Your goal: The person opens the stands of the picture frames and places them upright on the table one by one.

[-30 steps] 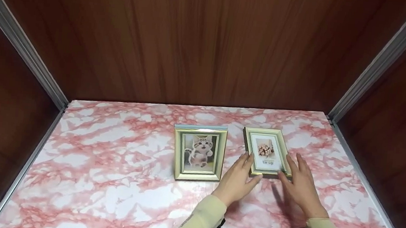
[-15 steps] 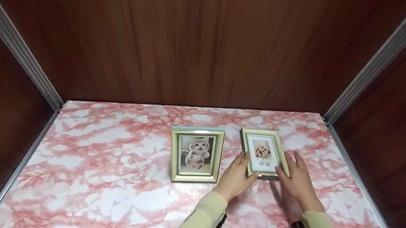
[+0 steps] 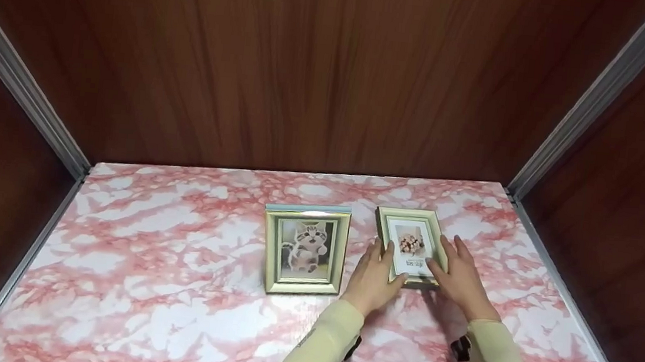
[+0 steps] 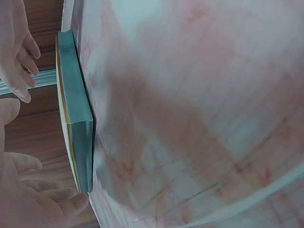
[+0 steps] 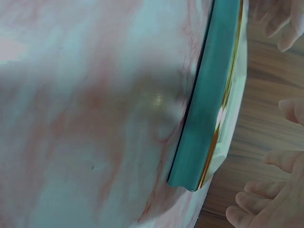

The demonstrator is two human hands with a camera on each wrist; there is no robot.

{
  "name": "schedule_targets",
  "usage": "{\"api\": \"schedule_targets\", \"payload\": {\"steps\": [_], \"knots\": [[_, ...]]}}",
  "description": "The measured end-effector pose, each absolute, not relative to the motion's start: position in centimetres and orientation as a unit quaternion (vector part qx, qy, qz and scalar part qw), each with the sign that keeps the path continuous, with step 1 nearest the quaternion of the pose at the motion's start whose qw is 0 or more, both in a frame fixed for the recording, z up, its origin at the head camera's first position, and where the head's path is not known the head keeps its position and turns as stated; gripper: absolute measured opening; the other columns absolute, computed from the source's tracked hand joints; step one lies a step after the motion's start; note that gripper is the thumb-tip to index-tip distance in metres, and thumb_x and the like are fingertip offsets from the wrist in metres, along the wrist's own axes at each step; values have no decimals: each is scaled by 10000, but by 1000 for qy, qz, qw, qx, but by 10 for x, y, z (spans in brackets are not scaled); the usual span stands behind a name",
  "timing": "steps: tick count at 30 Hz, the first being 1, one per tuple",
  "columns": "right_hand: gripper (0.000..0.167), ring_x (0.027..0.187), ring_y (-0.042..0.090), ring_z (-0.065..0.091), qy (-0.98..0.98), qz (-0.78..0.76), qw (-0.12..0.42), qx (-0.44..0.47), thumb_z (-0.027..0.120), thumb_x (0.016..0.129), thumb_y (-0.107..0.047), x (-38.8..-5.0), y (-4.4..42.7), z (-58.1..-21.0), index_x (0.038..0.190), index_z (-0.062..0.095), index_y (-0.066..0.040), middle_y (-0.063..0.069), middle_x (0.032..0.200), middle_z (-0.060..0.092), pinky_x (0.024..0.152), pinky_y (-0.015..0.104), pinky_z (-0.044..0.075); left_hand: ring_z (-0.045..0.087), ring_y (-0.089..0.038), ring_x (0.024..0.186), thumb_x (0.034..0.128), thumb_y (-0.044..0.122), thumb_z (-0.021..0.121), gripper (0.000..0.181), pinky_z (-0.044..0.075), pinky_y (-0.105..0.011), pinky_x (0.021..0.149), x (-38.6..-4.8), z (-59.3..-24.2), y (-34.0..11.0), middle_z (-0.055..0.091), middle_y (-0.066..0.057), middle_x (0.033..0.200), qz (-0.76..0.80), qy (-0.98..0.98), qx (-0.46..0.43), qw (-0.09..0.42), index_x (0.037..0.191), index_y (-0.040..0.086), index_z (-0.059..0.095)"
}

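A pale green and gold frame with a flower picture (image 3: 411,246) lies face up on the marbled table. At its left side is my left hand (image 3: 372,280), fingers nearly straight; whether they touch the edge I cannot tell. My right hand (image 3: 461,280) is spread at the right side, its thumb over the near right corner. In the left wrist view the frame's green side (image 4: 76,85) lies flat near my left hand (image 4: 33,199). The right wrist view has the green side (image 5: 204,104) beside my right hand (image 5: 275,199). Neither hand curls round the frame.
Left of my hands a matching frame with a kitten picture (image 3: 305,250) stands upright, facing me. The pink and white marbled table (image 3: 141,282) is bounded by a brown wood-grain back wall (image 3: 309,73) and side walls with grey metal edging.
Both hands stay around the flower frame, with my right hand slightly closer to it and its thumb farther over the corner. The whole view has shifted a little.
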State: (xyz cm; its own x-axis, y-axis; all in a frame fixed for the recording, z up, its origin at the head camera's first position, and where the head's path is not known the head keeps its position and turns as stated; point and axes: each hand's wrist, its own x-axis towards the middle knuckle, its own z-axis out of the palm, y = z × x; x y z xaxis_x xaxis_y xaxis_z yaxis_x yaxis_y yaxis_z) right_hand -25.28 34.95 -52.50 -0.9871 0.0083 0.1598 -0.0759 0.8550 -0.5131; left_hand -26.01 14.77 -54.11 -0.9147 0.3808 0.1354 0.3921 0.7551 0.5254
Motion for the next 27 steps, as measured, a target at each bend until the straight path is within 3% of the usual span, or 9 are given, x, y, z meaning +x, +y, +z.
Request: {"api": "schedule_targets", "payload": {"steps": [16, 27], "knots": [[670, 1308, 556, 212, -960, 276, 51, 16, 564, 946, -288, -265, 350, -533, 1442, 309, 84, 396, 1452, 186, 1053, 653, 229, 187, -333, 1414, 931, 557, 480, 776, 196, -406, 1150, -267, -547, 157, 191, -208, 1546, -217, -952, -215, -11, 1518, 102, 258], [703, 1281, 582, 241, -957, 289, 30, 10, 552, 948, -297, -266, 348, -536, 1446, 263, 106, 430, 1433, 165, 1063, 646, 213, 208, -312, 1411, 914, 571, 502, 808, 210, -387, 1146, -266, -549, 162, 209, -210, 1540, -201, -955, -217, -20, 1501, 61, 287]]}}
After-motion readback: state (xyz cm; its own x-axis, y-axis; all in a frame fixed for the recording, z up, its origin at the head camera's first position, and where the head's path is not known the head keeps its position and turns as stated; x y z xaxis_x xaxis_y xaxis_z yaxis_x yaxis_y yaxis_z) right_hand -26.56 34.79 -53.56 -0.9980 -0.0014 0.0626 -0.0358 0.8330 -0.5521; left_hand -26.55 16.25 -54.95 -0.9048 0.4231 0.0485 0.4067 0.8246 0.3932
